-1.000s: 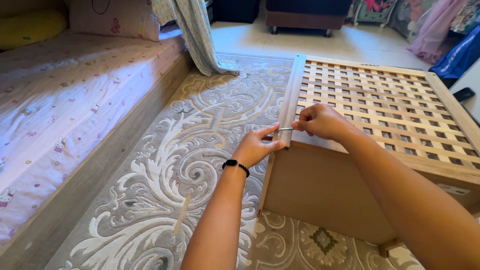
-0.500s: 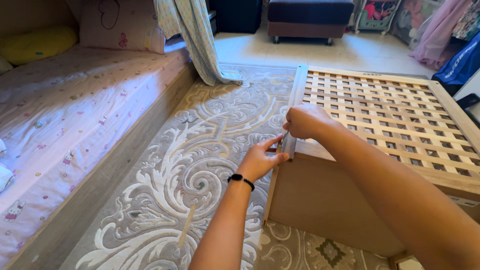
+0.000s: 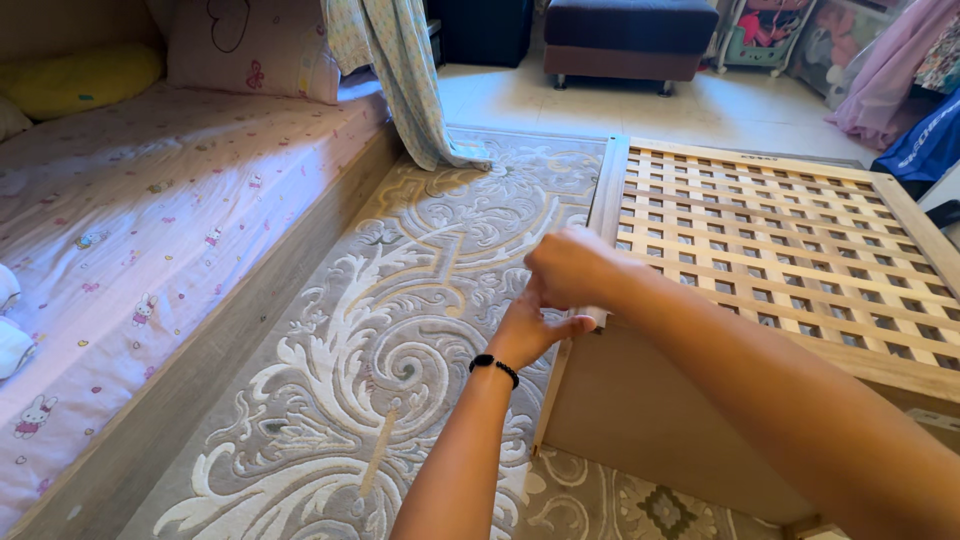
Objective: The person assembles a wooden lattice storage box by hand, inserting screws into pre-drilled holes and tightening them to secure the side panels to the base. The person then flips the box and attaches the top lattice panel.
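Observation:
A wooden furniture piece with a lattice panel (image 3: 780, 240) lies on the patterned rug (image 3: 400, 330). My right hand (image 3: 570, 268) is closed in a fist at its near left corner, over a small metal tool whose pale tip (image 3: 598, 318) just shows below the fist. My left hand (image 3: 530, 335), with a black band on the wrist, sits directly under the right one and against the frame's left edge (image 3: 607, 180). Its thumb points right; its fingers are hidden behind the right hand. The plain side panel (image 3: 650, 420) faces me.
A low bed with a pink printed sheet (image 3: 150, 230) and pillows runs along the left. A curtain (image 3: 400, 80) hangs at the bed's far end. A dark ottoman (image 3: 625, 35) stands on the tiled floor behind, with clothes at the far right.
My right hand has turned over into a fist on the corner, hiding most of the metal tool. My left hand has slid under it. The camera has moved closer.

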